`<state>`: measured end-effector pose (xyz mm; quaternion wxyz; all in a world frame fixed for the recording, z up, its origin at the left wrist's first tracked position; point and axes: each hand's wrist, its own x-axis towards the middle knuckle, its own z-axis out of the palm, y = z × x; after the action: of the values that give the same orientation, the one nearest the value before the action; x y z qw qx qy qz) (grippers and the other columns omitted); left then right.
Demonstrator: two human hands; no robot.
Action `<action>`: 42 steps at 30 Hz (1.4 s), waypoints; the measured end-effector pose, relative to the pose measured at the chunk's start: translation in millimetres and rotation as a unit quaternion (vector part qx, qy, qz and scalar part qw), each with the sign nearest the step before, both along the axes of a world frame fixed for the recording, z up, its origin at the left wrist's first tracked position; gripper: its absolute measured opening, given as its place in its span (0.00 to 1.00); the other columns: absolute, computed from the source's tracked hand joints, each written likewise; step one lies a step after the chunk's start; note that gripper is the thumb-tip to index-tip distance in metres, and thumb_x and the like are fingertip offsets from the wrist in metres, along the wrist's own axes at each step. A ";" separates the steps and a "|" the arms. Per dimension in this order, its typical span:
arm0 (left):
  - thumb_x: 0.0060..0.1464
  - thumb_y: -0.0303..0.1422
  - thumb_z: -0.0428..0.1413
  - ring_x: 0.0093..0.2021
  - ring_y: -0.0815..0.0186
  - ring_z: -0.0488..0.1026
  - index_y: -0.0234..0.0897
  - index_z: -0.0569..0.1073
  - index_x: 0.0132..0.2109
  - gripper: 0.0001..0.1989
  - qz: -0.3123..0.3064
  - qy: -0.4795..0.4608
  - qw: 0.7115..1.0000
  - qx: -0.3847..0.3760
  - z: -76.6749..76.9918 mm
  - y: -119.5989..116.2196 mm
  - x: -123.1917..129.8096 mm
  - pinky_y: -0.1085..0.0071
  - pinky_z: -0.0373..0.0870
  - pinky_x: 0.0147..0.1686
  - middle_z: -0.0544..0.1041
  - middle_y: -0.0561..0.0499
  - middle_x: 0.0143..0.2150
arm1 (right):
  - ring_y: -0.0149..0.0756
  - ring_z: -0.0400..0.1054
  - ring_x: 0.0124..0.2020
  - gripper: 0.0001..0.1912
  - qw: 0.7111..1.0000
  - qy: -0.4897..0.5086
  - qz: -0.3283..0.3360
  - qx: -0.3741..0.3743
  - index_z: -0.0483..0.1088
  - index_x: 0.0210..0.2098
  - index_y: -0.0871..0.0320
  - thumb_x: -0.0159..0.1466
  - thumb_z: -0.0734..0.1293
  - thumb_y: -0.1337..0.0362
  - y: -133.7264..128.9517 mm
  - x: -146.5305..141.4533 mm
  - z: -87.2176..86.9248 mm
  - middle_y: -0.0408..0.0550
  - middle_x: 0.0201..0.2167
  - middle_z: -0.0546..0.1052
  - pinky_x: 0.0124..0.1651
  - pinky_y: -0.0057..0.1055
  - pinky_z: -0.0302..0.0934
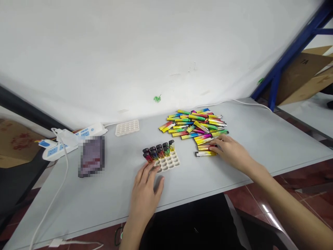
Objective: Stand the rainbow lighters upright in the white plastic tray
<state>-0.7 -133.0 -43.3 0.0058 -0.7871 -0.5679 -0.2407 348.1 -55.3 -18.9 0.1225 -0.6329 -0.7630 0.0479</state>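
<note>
A white tray (170, 161) with rows of holes lies on the table, with several lighters (160, 152) standing upright in its back rows. My left hand (145, 189) rests at the tray's front left corner. Its fingers are stretched out and the thumb is apart, with fingertips close to the nearest standing lighters. My right hand (227, 149) is at the front of a loose heap of shiny lighters (197, 123). Its thumb and fingers close round the end of one yellow lighter (204, 147). Another lighter (205, 153) lies just in front of it.
A second holed white tray (127, 127) lies near the wall. Farther left are a power strip (85, 133) with plugs and cables, and a blurred dark object (92, 156). Blue metal framing (275, 83) and cardboard boxes (301, 76) stand at the right.
</note>
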 end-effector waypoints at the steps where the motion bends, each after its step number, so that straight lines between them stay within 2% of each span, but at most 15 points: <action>1: 0.63 0.34 0.53 0.65 0.54 0.61 0.39 0.68 0.58 0.17 0.001 0.000 1.000 -0.001 0.1 -0.1 0.2 0.53 0.68 0.61 0.70 0.46 0.62 | 0.48 0.69 0.47 0.16 1.000 0.016 0.005 -0.013 0.76 0.43 0.53 0.70 0.60 0.54 0.3 2.5 1.3 0.53 0.46 0.74 0.48 0.43 0.65; 5: 0.63 0.34 0.53 0.65 0.54 0.62 0.39 0.68 0.58 0.17 0.004 0.004 1.000 -0.004 1.1 -0.9 1.1 0.54 0.68 0.60 0.70 0.46 0.62 | 0.46 0.69 0.48 0.14 0.993 0.107 0.019 -0.050 0.75 0.38 0.53 0.66 0.64 0.51 0.4 7.2 11.6 0.51 0.45 0.75 0.48 0.41 0.65; 8: 0.63 0.34 0.53 0.64 0.54 0.62 0.39 0.68 0.57 0.16 0.003 0.005 1.000 0.000 1.9 -1.5 1.3 0.53 0.68 0.60 0.70 0.46 0.62 | 0.46 0.71 0.46 0.15 0.971 0.234 0.007 -0.056 0.73 0.38 0.53 0.63 0.67 0.48 0.5 1.0 23.7 0.50 0.44 0.77 0.48 0.41 0.65; 10: 0.63 0.34 0.53 0.64 0.54 0.63 0.39 0.68 0.57 0.16 0.002 0.005 1.000 0.004 2.0 -1.6 1.2 0.54 0.69 0.59 0.71 0.46 0.62 | 0.45 0.72 0.46 0.16 0.931 0.360 0.009 -0.064 0.70 0.40 0.54 0.64 0.68 0.47 1.5 -10.0 30.9 0.50 0.42 0.78 0.48 0.41 0.65; 12: 0.63 0.34 0.54 0.64 0.54 0.63 0.39 0.69 0.57 0.16 0.001 0.002 1.000 0.010 1.7 -1.5 1.1 0.54 0.69 0.59 0.71 0.46 0.61 | 0.43 0.73 0.42 0.16 0.873 0.481 0.020 -0.077 0.66 0.40 0.54 0.65 0.66 0.48 4.4 -26.2 35.3 0.49 0.37 0.78 0.46 0.39 0.66; 14: 0.63 0.33 0.54 0.63 0.53 0.63 0.39 0.69 0.57 0.16 0.002 0.000 1.000 0.013 1.1 -1.3 0.8 0.54 0.69 0.59 0.71 0.45 0.61 | 0.36 0.71 0.31 0.16 0.820 0.565 0.027 -0.090 0.62 0.37 0.53 0.67 0.65 0.48 9.8 -45.1 36.5 0.43 0.30 0.75 0.35 0.34 0.65; 16: 0.62 0.33 0.54 0.63 0.53 0.64 0.39 0.69 0.57 0.16 0.003 0.000 1.000 0.011 0.4 -1.3 0.7 0.53 0.69 0.59 0.71 0.46 0.61 | 0.28 0.60 0.20 0.17 0.783 0.613 0.021 -0.106 0.60 0.35 0.53 0.67 0.63 0.46 17.6 -63.9 35.5 0.37 0.24 0.67 0.23 0.27 0.54; 18: 0.62 0.34 0.54 0.63 0.53 0.64 0.40 0.69 0.57 0.16 0.005 -0.001 1.000 0.008 0.1 -1.5 0.6 0.53 0.69 0.59 0.71 0.46 0.61 | 0.25 0.49 0.17 0.19 0.765 0.631 0.015 -0.132 0.62 0.36 0.53 0.67 0.62 0.44 26.6 -80.2 33.6 0.35 0.22 0.60 0.19 0.26 0.42; 19: 0.62 0.34 0.54 0.63 0.53 0.64 0.40 0.69 0.57 0.16 0.006 -0.002 1.000 0.007 0.0 -1.5 0.7 0.53 0.69 0.58 0.71 0.46 0.61 | 0.24 0.46 0.17 0.20 0.761 0.632 0.011 -0.146 0.63 0.36 0.53 0.67 0.61 0.43 31.0 -87.1 32.5 0.35 0.22 0.58 0.20 0.26 0.39; 22: 0.62 0.33 0.54 0.63 0.53 0.64 0.39 0.70 0.56 0.16 0.007 -0.005 1.000 0.010 0.1 -1.5 1.1 0.53 0.69 0.58 0.72 0.46 0.61 | 0.25 0.46 0.19 0.22 0.776 0.610 0.006 -0.163 0.63 0.35 0.55 0.66 0.60 0.41 40.6 -102.3 28.5 0.37 0.23 0.58 0.21 0.27 0.40; 26: 0.62 0.33 0.54 0.63 0.53 0.65 0.39 0.70 0.56 0.16 0.005 0.003 1.000 0.010 0.5 -1.5 1.6 0.53 0.70 0.58 0.73 0.45 0.60 | 0.27 0.48 0.23 0.26 0.867 0.494 -0.036 -0.062 0.55 0.26 0.55 0.63 0.63 0.40 41.7 -111.6 20.2 0.37 0.22 0.56 0.25 0.28 0.43; 28: 0.62 0.33 0.54 0.63 0.53 0.65 0.39 0.70 0.56 0.16 0.005 0.008 1.000 0.007 0.6 -1.9 1.5 0.53 0.70 0.58 0.73 0.45 0.60 | 0.28 0.48 0.23 0.29 0.894 0.444 -0.057 -0.032 0.51 0.23 0.55 0.63 0.62 0.39 39.0 -112.6 16.2 0.38 0.21 0.55 0.26 0.29 0.43; 33: 0.62 0.33 0.54 0.63 0.53 0.65 0.39 0.69 0.57 0.16 0.007 0.012 1.000 0.014 0.0 -1.8 0.9 0.53 0.70 0.57 0.73 0.45 0.60 | 0.27 0.44 0.22 0.29 0.905 0.420 -0.031 -0.055 0.48 0.21 0.55 0.65 0.58 0.40 33.8 -111.7 11.6 0.38 0.19 0.51 0.26 0.31 0.39; 42: 0.62 0.32 0.55 0.62 0.52 0.65 0.39 0.69 0.56 0.16 0.000 0.010 1.000 0.020 -0.4 0.4 1.2 0.53 0.70 0.57 0.72 0.45 0.60 | 0.28 0.45 0.23 0.23 0.928 0.371 -0.021 -0.018 0.49 0.20 0.55 0.63 0.61 0.50 31.1 -112.1 12.4 0.38 0.19 0.52 0.27 0.31 0.38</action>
<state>0.5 -132.6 -43.7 0.0271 -0.7889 -0.5632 -0.2442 236.0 -24.2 -6.4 0.3866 -0.5876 -0.6487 0.2906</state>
